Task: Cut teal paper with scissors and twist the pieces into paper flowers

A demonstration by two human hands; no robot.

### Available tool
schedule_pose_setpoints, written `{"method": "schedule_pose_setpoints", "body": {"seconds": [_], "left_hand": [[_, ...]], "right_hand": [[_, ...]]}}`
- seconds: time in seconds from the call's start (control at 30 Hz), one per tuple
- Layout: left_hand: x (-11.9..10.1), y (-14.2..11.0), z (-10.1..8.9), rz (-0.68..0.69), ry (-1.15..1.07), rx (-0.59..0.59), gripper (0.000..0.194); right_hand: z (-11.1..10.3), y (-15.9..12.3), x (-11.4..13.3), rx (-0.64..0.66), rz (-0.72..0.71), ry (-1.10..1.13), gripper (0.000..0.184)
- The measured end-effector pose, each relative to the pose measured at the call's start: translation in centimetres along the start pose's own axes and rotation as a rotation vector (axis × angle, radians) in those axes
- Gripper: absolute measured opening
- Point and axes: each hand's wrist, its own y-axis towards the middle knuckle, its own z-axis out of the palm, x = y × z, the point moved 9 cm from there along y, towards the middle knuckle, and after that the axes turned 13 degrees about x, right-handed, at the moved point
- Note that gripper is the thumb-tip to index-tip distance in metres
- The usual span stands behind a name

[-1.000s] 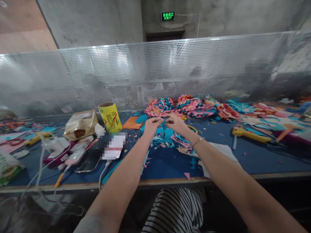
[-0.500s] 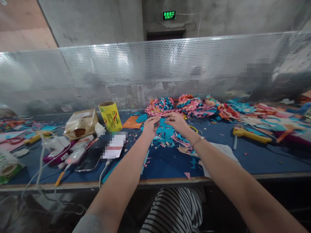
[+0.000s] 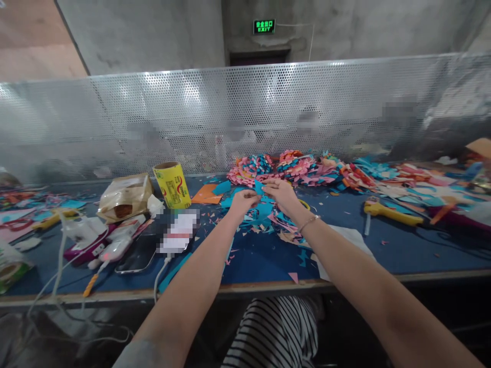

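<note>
A small blue piece of paper (image 3: 259, 187) stands up between my two hands, above the table. My right hand (image 3: 279, 194) pinches it from the right, its fingers closed at the paper's edge. My left hand (image 3: 244, 203) is closed with thumb and fingertips together at the paper's lower left. Under both hands lies a heap of blue paper scraps (image 3: 264, 217), partly hidden by them. Just behind are bundles of fringed pink, blue and orange paper (image 3: 249, 171).
Left stand a yellow cardboard tube (image 3: 172, 186), a brown paper bag (image 3: 125, 197), phones (image 3: 138, 253) and charging cables. An orange paper sheet (image 3: 207, 194) lies near the tube. A yellow glue gun (image 3: 391, 213) is at right. A perforated metal screen (image 3: 192, 117) closes the back.
My hands have come closer together, the left moving right and slightly down. The blue paper piece now shows upright between my fingers. The view has shifted slightly.
</note>
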Motion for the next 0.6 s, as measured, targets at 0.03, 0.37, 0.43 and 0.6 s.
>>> {"method": "schedule_pose_setpoints", "body": {"seconds": [0.03, 0.37, 0.43, 0.6], "left_hand": [[0.0, 0.1, 0.1, 0.006, 0.015, 0.013, 0.033], [-0.6, 0.0, 0.3, 0.028, 0.048, 0.036, 0.028], [-0.8, 0.0, 0.5, 0.040, 0.059, 0.047, 0.029], [-1.0, 0.1, 0.7, 0.067, 0.137, 0.091, 0.029]], "right_hand": [[0.0, 0.0, 0.1, 0.002, -0.001, 0.008, 0.042], [0.1, 0.1, 0.0, 0.016, -0.001, 0.036, 0.044], [0.2, 0.1, 0.1, 0.027, -0.008, 0.018, 0.044], [0.1, 0.1, 0.1, 0.024, -0.019, 0.009, 0.043]]}}
